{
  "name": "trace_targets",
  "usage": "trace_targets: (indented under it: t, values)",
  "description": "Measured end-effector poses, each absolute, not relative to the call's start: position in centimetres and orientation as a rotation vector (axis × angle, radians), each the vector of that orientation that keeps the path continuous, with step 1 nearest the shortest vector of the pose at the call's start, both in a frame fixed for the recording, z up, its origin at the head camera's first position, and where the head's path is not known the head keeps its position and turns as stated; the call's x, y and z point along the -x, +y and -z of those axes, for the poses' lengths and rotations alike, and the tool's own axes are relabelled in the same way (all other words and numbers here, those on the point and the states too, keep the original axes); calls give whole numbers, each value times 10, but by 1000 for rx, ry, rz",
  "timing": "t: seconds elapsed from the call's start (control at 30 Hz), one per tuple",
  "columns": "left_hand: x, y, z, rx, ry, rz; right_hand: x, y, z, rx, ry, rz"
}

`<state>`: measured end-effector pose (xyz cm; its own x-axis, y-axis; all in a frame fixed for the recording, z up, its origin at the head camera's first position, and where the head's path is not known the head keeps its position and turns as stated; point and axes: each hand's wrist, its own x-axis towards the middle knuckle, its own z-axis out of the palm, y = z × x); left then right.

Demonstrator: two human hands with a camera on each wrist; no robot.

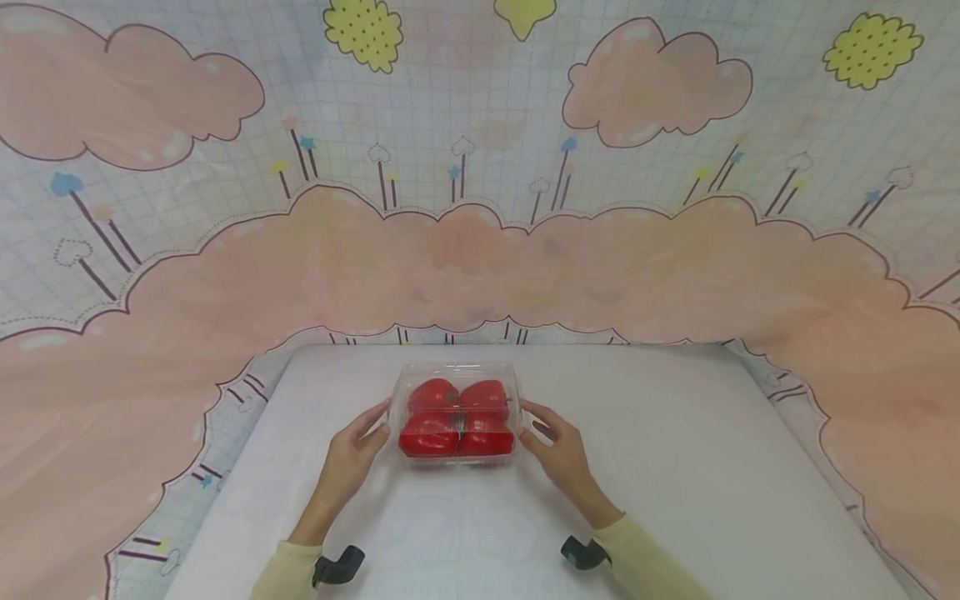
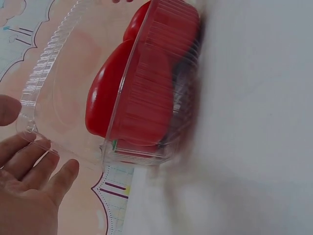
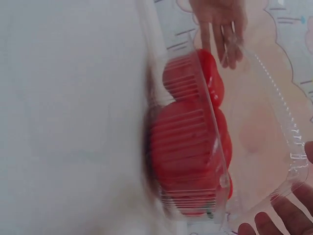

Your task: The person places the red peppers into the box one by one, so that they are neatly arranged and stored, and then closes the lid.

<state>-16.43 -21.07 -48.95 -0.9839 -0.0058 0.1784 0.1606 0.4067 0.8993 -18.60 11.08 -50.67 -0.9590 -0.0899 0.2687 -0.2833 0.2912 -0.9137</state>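
Note:
A clear plastic clamshell box point(image 1: 459, 461) sits on the white table, with several glossy red bell peppers point(image 1: 427, 435) inside. Its transparent lid point(image 2: 63, 93) stands raised at an angle above the base. My left hand point(image 1: 356, 442) is at the box's left side, pinching the lid's edge between thumb and fingers. On the opposite side my right hand point(image 1: 558, 446) pinches the other end of the lid in the same way. The peppers' lower parts show through the ribbed walls in both wrist views.
The white table point(image 1: 675, 467) extends around the box on all sides. Behind it and at both sides hangs a cloth printed with pink clouds point(image 1: 660, 83). A dark wrist-worn camera point(image 1: 339, 566) is strapped to the left sleeve, and another dark camera point(image 1: 585, 553) to the right.

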Motion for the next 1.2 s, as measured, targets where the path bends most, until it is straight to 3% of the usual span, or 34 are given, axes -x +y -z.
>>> trace_targets:
  t: [1.2]
  values:
    - [155, -210, 516, -103, -2573, 1700, 177, 112, 534, -219, -2501, -1832]
